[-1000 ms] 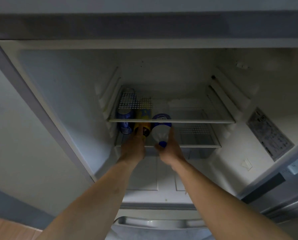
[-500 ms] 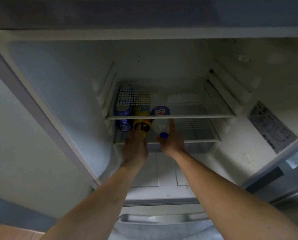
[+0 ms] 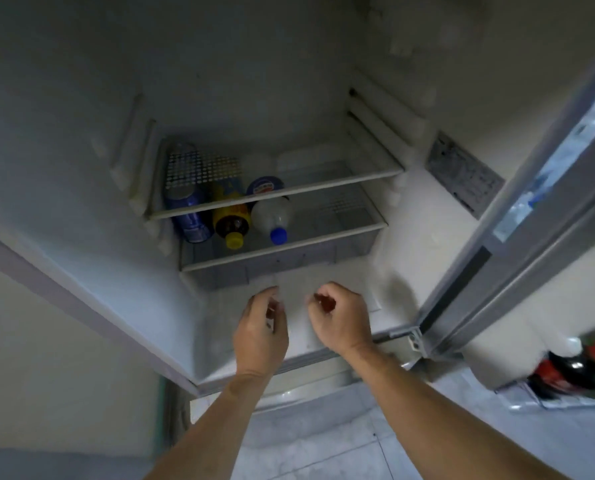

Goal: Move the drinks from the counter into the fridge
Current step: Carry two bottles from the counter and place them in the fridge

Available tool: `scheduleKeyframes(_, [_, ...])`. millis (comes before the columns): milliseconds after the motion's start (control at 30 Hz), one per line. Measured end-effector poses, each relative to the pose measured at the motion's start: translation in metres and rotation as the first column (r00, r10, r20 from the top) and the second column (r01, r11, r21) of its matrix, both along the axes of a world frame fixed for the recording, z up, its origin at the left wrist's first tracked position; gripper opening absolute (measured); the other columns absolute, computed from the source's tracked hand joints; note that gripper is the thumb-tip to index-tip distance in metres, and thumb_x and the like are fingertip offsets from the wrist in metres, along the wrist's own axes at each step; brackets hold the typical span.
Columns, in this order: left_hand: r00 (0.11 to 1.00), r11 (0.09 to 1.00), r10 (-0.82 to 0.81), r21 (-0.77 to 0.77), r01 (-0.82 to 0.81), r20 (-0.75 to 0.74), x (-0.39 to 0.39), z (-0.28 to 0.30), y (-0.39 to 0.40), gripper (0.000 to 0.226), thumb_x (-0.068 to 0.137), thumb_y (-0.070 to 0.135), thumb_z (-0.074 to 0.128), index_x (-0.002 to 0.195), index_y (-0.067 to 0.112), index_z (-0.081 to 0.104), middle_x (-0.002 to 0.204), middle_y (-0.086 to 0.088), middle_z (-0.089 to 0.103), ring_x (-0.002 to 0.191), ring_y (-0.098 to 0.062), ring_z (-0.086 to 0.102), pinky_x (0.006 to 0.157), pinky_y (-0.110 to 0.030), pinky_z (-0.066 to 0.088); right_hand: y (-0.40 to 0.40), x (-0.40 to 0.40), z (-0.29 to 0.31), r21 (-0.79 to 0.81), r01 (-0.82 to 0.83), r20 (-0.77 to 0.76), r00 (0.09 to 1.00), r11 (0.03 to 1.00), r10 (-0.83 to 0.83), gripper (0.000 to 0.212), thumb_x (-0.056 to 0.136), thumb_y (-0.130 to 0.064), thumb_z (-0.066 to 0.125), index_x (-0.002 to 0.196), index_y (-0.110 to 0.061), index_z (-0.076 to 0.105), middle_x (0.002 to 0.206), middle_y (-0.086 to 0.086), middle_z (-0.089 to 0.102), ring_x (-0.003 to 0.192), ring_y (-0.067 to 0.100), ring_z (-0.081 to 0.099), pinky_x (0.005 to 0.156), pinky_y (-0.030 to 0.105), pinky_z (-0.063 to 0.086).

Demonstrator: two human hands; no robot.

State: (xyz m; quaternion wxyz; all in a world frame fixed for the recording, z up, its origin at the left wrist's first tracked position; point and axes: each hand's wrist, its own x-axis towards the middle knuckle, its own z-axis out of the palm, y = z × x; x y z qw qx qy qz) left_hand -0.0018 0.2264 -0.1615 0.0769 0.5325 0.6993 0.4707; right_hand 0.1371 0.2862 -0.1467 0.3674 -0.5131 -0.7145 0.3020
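Three drinks lie side by side on the fridge's lower glass shelf (image 3: 323, 237): a blue can (image 3: 188, 216) at the left, a yellow-capped dark bottle (image 3: 232, 220) in the middle and a clear bottle with a blue cap (image 3: 273, 216) to the right, caps pointing at me. My left hand (image 3: 261, 330) and my right hand (image 3: 341, 320) hang in front of the fridge, below the shelf, fingers loosely curled and holding nothing. Both hands are apart from the drinks.
An upper glass shelf (image 3: 323, 181) spans the fridge above the drinks. The open fridge door (image 3: 531, 237) stands at the right. Red, green and dark bottles (image 3: 573, 368) sit low at the far right. Pale floor tiles (image 3: 323, 452) lie below.
Both hands let go of the yellow-capped bottle and the blue-capped bottle and pulled back out of the fridge toward me. The two bottles stay on the lower shelf. The view tilted.
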Motion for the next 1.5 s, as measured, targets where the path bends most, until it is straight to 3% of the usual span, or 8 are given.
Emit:
scheduleKeyframes(300, [0.964,0.927,-0.265,-0.275,0.256,0.005,0.109,-0.056,-0.06,0.033,0.09,0.009,0.065,0.12,0.022,0.062,0.07,0.005,0.064,0.061,-0.02,0.06,0.055,-0.031,0.047,-0.113,0.159,-0.05,-0.289,0.325,0.079,0.945,0.9,-0.316,0.026,0.091,-0.03,0.067,0.074,-0.011,0.06,0.061,-0.005,0.056,0.063,0.017,0.056,0.063,0.034,0.048])
scheduleKeyframes(467, [0.887,0.7,-0.455,-0.587,0.407,0.073,0.172,-0.105,-0.125,0.042,0.091,0.02,0.065,0.132,0.023,0.057,0.069,0.013,0.06,0.073,-0.021,0.064,0.066,-0.032,0.047,-0.218,0.268,-0.088,-0.42,0.579,0.19,0.809,0.699,-0.556,0.017,0.09,-0.037,0.067,0.081,-0.022,0.065,0.067,-0.007,0.064,0.064,0.008,0.061,0.065,0.03,0.053])
scheduleKeyframes(600, [0.808,0.457,-0.565,-0.752,0.474,0.166,0.211,-0.13,-0.177,0.046,0.088,0.027,0.065,0.133,0.029,0.053,0.086,0.01,0.063,0.08,-0.016,0.062,0.075,-0.027,0.046,-0.313,0.339,-0.115,-0.543,0.686,0.233,0.678,0.485,-0.697,0.014,0.086,-0.038,0.069,0.08,-0.026,0.065,0.064,-0.009,0.061,0.065,0.005,0.058,0.061,0.024,0.041])
scheduleKeyframes(733, [0.811,0.243,-0.517,-0.861,0.447,0.275,0.237,-0.142,-0.217,0.049,0.086,0.033,0.07,0.132,0.03,0.052,0.103,0.001,0.067,0.091,-0.016,0.063,0.08,-0.026,0.046,-0.403,0.385,-0.138,-0.7,0.667,0.183,0.513,0.255,-0.839,0.016,0.085,-0.036,0.071,0.081,-0.021,0.068,0.07,-0.003,0.068,0.069,0.015,0.065,0.064,0.028,0.049])
scheduleKeyframes(967, [0.9,0.198,-0.361,-0.923,0.33,0.244,0.252,-0.154,-0.25,0.049,0.084,0.016,0.074,0.129,0.007,0.057,0.094,-0.02,0.067,0.077,-0.031,0.063,0.086,-0.044,0.053,-0.513,0.408,-0.164,-0.814,0.58,0.234,0.266,-0.039,-0.935,0.018,0.084,-0.034,0.07,0.083,-0.016,0.067,0.071,0.002,0.068,0.065,0.02,0.061,0.064,0.033,0.052])
scheduleKeyframes(1133, [0.875,0.083,-0.428,-0.954,0.287,0.225,0.268,-0.16,-0.228,0.048,0.09,0.026,0.068,0.133,0.015,0.053,0.101,-0.015,0.065,0.077,-0.029,0.064,0.059,-0.03,0.052,-0.544,0.411,-0.164,-0.858,0.489,0.262,0.157,-0.156,-0.952,0.02,0.088,-0.031,0.068,0.09,-0.011,0.066,0.079,0.009,0.067,0.064,0.022,0.059,0.06,0.034,0.05])
scheduleKeyframes(1367, [0.767,-0.037,-0.569,-0.94,0.338,0.298,0.333,-0.172,-0.165,0.042,0.094,0.026,0.061,0.133,0.019,0.05,0.096,-0.012,0.064,0.076,-0.026,0.063,0.062,-0.03,0.052,-0.553,0.425,-0.16,-0.852,0.427,0.342,0.017,-0.303,-0.939,0.029,0.094,-0.033,0.065,0.113,-0.012,0.062,0.103,0.009,0.065,0.088,0.028,0.064,0.068,0.037,0.054])
scheduleKeyframes(1500, [0.766,-0.053,-0.514,-0.906,0.421,0.386,0.401,-0.168,-0.132,0.041,0.097,0.025,0.059,0.135,0.015,0.048,0.101,-0.01,0.066,0.084,-0.026,0.063,0.071,-0.035,0.053,-0.553,0.439,-0.161,-0.857,0.379,0.37,-0.017,-0.348,-0.929,0.03,0.095,-0.033,0.064,0.114,-0.01,0.062,0.105,0.008,0.064,0.083,0.026,0.06,0.067,0.037,0.053])
